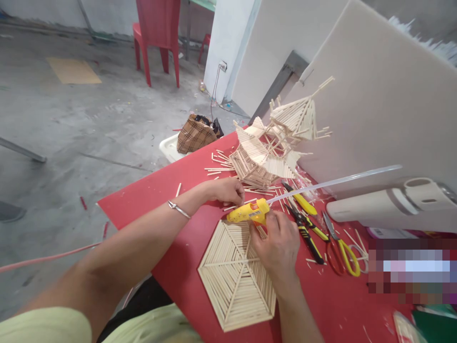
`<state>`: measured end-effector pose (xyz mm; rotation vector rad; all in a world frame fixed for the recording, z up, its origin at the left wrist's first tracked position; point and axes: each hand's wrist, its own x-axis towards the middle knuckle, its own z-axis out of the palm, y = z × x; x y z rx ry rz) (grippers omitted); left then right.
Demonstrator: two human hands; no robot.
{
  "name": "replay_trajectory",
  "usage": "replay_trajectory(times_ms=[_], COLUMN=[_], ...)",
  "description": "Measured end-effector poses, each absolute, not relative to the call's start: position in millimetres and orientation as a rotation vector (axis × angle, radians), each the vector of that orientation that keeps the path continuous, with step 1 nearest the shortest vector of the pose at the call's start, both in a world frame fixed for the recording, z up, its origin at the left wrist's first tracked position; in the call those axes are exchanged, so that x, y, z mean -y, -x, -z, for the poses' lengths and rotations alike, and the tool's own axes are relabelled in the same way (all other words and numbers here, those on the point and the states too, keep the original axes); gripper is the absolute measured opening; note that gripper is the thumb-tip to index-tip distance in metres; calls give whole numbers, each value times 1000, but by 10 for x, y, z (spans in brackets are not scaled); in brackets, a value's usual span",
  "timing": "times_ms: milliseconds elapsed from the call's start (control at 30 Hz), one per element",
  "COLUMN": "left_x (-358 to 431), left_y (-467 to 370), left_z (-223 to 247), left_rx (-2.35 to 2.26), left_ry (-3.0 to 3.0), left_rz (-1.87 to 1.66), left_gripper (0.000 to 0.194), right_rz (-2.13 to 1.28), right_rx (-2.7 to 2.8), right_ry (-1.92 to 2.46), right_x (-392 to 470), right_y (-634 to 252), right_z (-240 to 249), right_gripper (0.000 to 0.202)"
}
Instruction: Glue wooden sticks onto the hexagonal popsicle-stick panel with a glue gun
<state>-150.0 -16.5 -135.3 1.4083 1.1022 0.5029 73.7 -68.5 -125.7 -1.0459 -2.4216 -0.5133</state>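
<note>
A yellow hot glue gun [246, 211] is gripped in my right hand [280, 243], with a long clear glue stick [339, 182] poking out of its back. Its nozzle points left, over the top edge of a flat hexagonal panel of thin wooden sticks [228, 276]. My left hand [230, 191] is closed beyond the panel, among loose sticks beside the built stick model; what its fingers pinch, if anything, is too small to make out. The model [264, 157], with layered pointed roofs, stands at the table's far end. My right hand covers part of the panel's right side.
On the red table [143, 200] at right lie pliers [309, 238], a yellow-handled cutter [303, 200] and scissors [342, 247]. A white flask [374, 207] lies along the wall. A checked bag [196, 135] and a red chair [159, 28] are beyond the table.
</note>
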Motion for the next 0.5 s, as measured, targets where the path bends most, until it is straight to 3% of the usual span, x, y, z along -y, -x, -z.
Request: replay_trajectory(times_ms=[500], left_x=[160], left_y=[1500], left_z=[1346], left_rx=[-1118], left_ry=[-1427], left_rz=[-485], left_gripper=[6], right_rz=[501], right_rx=[2423], right_ry=[1063], right_x=[685], right_y=[-734], right_z=[1262], right_gripper=[30])
